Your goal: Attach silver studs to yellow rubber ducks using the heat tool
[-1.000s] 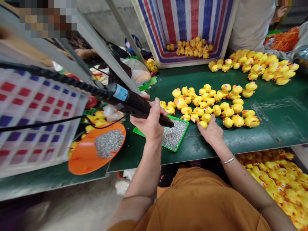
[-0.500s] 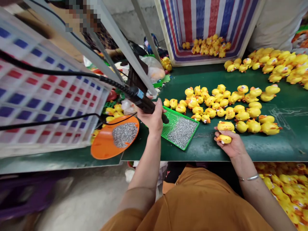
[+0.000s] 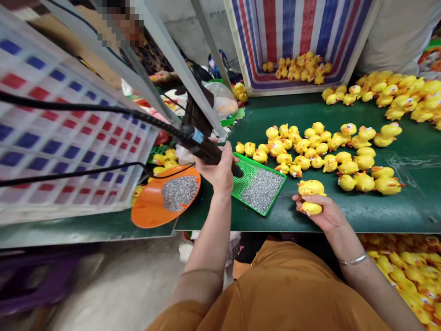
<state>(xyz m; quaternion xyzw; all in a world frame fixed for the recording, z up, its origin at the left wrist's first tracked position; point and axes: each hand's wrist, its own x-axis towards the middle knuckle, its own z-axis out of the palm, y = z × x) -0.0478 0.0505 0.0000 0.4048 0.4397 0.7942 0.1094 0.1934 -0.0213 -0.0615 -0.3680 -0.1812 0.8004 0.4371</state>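
My left hand (image 3: 219, 172) is wrapped round a black corded electric screwdriver (image 3: 206, 149), its cable running off to the left. The tool's dark lower end is over a green mesh tray (image 3: 240, 189), where a heap of small silvery metal pieces (image 3: 262, 189) lies in the right part. To the right of the tray, my right hand (image 3: 325, 212) grips a yellow toy duck (image 3: 311, 187). Rounded yellow parts show on both sides of the thumb. Several more toy ducks (image 3: 330, 163) lie beyond this hand on the green tabletop (image 3: 296, 106).
An orange dish (image 3: 148, 214) of silvery pieces sits left of my left forearm. Behind it leans a white plastic crate (image 3: 62, 151); grey metal posts (image 3: 182, 69) rise nearby. A striped bin (image 3: 250, 69) holds ducks at the back. Further ducks (image 3: 409, 271) are piled low on the right.
My right hand has moved a little left, bringing the toy duck closer to the green tray. My left hand and the screwdriver stay almost in place.
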